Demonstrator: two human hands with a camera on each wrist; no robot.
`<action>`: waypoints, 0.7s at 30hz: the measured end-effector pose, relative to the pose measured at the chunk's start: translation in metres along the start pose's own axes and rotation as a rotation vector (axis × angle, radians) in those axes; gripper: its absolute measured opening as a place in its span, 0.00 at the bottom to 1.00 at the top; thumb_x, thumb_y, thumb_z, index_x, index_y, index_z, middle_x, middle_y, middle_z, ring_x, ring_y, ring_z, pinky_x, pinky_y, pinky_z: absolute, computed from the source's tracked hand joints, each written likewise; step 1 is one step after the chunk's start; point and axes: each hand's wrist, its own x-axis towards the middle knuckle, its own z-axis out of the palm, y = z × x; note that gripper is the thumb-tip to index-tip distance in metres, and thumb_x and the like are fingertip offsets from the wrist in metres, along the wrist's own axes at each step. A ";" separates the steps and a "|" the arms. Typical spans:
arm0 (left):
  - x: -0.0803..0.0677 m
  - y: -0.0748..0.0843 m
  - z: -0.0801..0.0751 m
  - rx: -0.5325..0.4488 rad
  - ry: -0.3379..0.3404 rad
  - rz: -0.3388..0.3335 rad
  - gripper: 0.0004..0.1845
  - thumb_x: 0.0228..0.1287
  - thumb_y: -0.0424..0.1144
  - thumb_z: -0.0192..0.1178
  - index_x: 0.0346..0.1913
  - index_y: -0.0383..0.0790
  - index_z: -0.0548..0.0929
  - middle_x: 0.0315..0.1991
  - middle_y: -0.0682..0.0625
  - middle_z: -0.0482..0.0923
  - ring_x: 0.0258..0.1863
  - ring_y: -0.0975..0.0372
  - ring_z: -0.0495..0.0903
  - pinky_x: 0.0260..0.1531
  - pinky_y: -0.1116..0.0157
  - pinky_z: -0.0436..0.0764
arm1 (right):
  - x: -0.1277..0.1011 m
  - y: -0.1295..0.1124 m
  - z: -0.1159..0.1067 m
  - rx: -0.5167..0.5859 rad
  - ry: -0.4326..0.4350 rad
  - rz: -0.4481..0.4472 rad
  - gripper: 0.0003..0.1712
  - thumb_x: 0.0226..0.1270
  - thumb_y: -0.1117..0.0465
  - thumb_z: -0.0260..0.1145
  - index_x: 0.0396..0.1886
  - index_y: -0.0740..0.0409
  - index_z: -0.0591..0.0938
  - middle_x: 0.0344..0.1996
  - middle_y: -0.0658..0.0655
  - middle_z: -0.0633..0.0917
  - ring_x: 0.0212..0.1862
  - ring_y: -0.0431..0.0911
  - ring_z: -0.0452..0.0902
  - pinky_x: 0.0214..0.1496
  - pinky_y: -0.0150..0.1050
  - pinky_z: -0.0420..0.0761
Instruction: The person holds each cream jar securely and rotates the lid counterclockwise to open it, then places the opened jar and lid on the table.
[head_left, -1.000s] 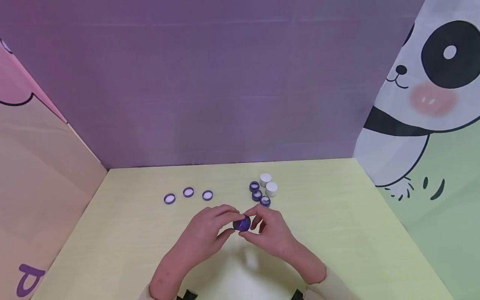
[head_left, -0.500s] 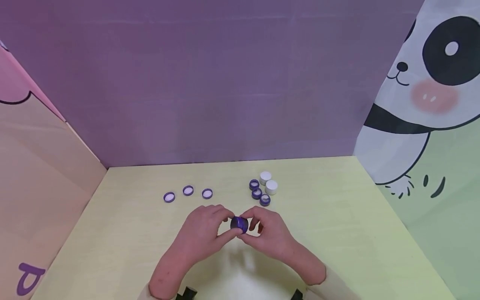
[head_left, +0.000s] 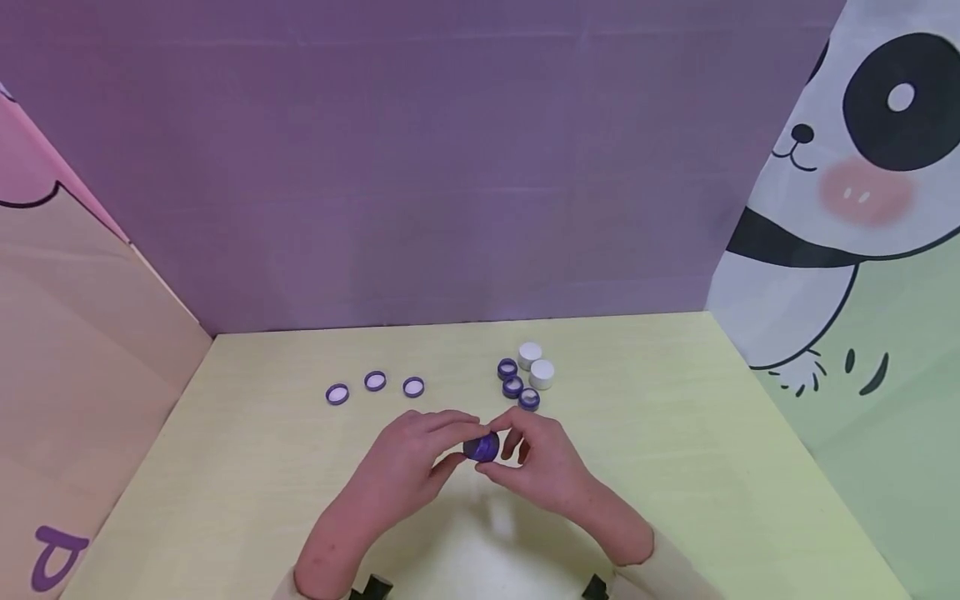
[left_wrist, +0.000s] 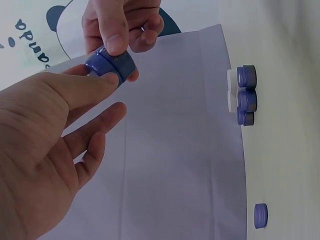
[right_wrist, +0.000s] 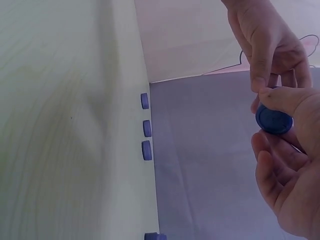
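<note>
A small round purple jar with a lid [head_left: 482, 447] is held up above the table between both hands. From the left, my left hand [head_left: 416, 458] pinches it with thumb and fingers; in the left wrist view the thumb [left_wrist: 107, 80] presses on its side. My right hand [head_left: 543, 462] grips the other end with thumb and forefinger, its remaining fingers curled in. In the right wrist view the flat round end of the jar [right_wrist: 275, 120] faces the camera.
Three purple lids with white insides [head_left: 375, 381] lie apart at the back left of the table [head_left: 675, 467]. Behind my right hand, three small purple jars [head_left: 513, 387] sit against two white round pieces [head_left: 542, 374]. Printed cloth walls [head_left: 450, 167] enclose the back and sides.
My left fingers and thumb slid back and forth round the jar, and its visible dark and purple sides turned. The right hand keeps its grip, nearly still. The things on the table stay put.
</note>
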 end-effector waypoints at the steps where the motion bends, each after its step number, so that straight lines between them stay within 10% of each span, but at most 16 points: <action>1: 0.000 0.000 0.000 0.006 0.000 0.009 0.24 0.48 0.30 0.75 0.51 0.49 0.85 0.48 0.57 0.82 0.45 0.64 0.82 0.43 0.62 0.78 | 0.000 -0.001 0.000 0.005 -0.005 0.002 0.22 0.46 0.62 0.81 0.41 0.48 0.80 0.27 0.42 0.81 0.25 0.43 0.77 0.25 0.31 0.76; 14: 0.001 0.006 -0.001 0.047 -0.170 -0.192 0.18 0.62 0.50 0.66 0.52 0.47 0.83 0.38 0.60 0.81 0.33 0.68 0.76 0.39 0.64 0.76 | -0.001 -0.002 0.002 -0.045 0.000 -0.026 0.20 0.50 0.57 0.80 0.40 0.47 0.79 0.27 0.43 0.81 0.24 0.45 0.78 0.25 0.30 0.75; 21: 0.000 0.006 -0.001 0.133 -0.148 -0.200 0.28 0.61 0.61 0.63 0.56 0.46 0.81 0.44 0.56 0.82 0.42 0.63 0.80 0.44 0.59 0.77 | 0.000 0.000 0.001 -0.046 0.011 -0.021 0.20 0.49 0.58 0.80 0.39 0.48 0.80 0.25 0.46 0.82 0.23 0.42 0.77 0.24 0.30 0.74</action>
